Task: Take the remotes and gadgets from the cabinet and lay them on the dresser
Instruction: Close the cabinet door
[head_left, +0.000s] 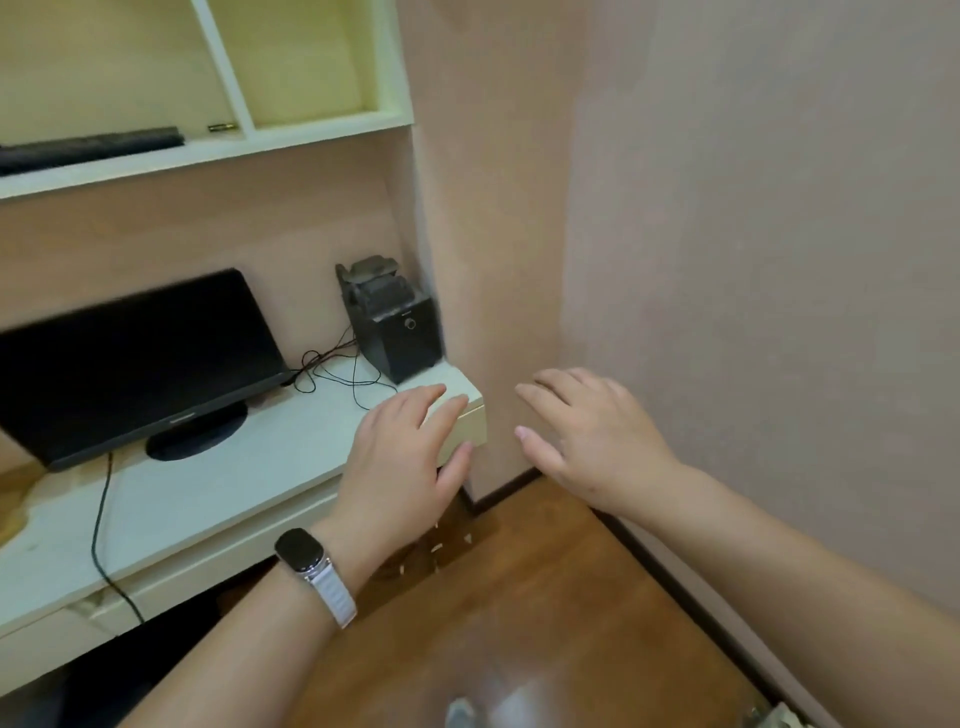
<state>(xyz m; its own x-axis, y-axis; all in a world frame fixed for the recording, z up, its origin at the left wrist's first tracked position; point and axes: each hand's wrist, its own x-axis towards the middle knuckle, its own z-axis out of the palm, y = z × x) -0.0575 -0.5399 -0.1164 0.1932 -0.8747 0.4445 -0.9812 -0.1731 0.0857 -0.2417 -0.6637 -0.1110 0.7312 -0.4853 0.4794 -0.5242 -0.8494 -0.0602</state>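
My left hand (405, 457), with a watch on its wrist, hovers over the right corner of the white dresser top (208, 499), fingers spread and holding nothing. To its right, in front of the pink wall, my right hand (592, 441) is also open and holds nothing. On the white wall shelf (208, 150) up left lies a long flat black device (88, 145), and beside it a small dark gadget (222, 127). No remote is in either hand.
A black monitor (130, 358) stands on the dresser with cables (332, 374) trailing to a black speaker box (400, 332) in the back right corner, gadgets piled on top. The floor (519, 597) is brown wood. Pink walls close in on the right.
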